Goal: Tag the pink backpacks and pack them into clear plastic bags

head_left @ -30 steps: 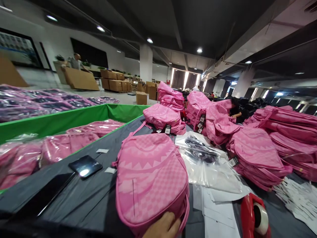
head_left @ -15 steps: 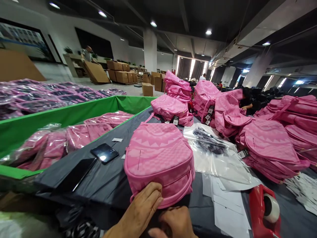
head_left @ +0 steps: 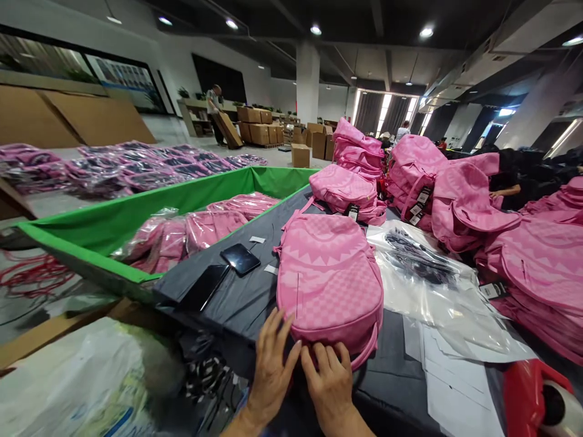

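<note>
A pink backpack [head_left: 330, 273] with a zigzag and checkered pattern lies on the dark-covered table, its bottom end towards me. My left hand [head_left: 273, 358] touches its lower left corner, fingers stretched out. Against the middle of the bottom edge rests my right hand [head_left: 330, 379], its fingers spread and bent over the fabric. Neither hand is wrapped round anything. Left of the backpack lie a dark phone [head_left: 240, 259] and a flat black item [head_left: 203, 287]. On the right are clear plastic bags [head_left: 423, 303] and white paper sheets [head_left: 455, 370].
A green-walled bin [head_left: 91, 249] holds plastic-wrapped pink bags at left. Stacked pink backpacks [head_left: 542, 267] line the right and back. A red tape dispenser [head_left: 523, 394] sits at the near right. One person [head_left: 214, 112] handles cardboard in the background; another's arm [head_left: 505, 191] shows behind the backpacks.
The view has swung left. The backpack lies flatter, with less of its bottom side showing. My right hand has come up from below the edge onto the backpack, and my left fingers have spread.
</note>
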### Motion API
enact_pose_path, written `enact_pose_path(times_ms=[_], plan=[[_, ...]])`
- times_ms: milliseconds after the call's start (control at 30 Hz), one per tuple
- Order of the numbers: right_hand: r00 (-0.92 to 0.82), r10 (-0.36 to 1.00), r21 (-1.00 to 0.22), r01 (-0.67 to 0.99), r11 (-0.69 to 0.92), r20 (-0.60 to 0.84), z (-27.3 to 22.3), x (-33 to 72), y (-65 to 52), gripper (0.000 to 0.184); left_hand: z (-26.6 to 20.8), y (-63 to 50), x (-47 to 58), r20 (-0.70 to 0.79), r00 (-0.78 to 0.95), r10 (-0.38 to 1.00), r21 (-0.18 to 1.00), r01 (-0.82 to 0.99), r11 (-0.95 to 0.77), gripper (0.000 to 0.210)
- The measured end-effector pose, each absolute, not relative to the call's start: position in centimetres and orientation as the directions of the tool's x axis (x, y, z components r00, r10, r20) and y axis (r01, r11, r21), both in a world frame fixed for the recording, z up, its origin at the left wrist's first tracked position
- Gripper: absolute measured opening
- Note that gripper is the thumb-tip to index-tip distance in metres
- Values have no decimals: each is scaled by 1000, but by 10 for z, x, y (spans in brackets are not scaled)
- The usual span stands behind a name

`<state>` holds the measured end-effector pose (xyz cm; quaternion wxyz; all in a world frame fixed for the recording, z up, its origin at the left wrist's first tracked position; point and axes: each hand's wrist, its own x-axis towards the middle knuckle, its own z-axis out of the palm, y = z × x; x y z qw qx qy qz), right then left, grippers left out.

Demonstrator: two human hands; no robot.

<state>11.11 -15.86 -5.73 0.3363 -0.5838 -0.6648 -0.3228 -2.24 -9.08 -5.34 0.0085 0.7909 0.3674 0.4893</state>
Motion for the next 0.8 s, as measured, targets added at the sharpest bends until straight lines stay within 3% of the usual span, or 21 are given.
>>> enact_pose_path(times_ms=[100, 233, 367, 467, 533, 633, 700, 800], plan=[[-128, 572, 80, 991, 108, 810, -53, 111, -150, 24, -54, -69, -17, 789, 403, 464, 225, 513, -828, 38], [-224, 555, 143, 972, 186, 802, -42, 136, -172, 26, -51, -39, -24, 812, 489, 318, 128, 382, -915, 28], [-363, 635, 279, 932, 233, 681, -24, 201, -216, 30, -43, -27, -42, 806, 538, 247, 77, 318, -945, 25], [-301, 657, 299, 947, 118, 691, -14, 249, -230, 30, -36, -49, -40, 844, 462, 274, 127, 324, -938, 25], [-222, 637, 231, 970, 70, 738, -14, 264, -227, 30, -34, -76, -25, 867, 422, 263, 167, 252, -953, 28], [-220, 653, 128, 974, 186, 725, -22, 260, -213, 31, -32, -113, 9, 851, 499, 167, 133, 103, -986, 26], [-162, 669, 1, 972, 235, 725, -28, 250, -201, 28, -29, -126, 26, 846, 508, 161, 149, 65, -987, 26], [44, 724, -252, 951, 181, 688, -32, 240, -189, 17, -19, -121, 35, 803, 546, 238, 279, 9, -960, 31]])
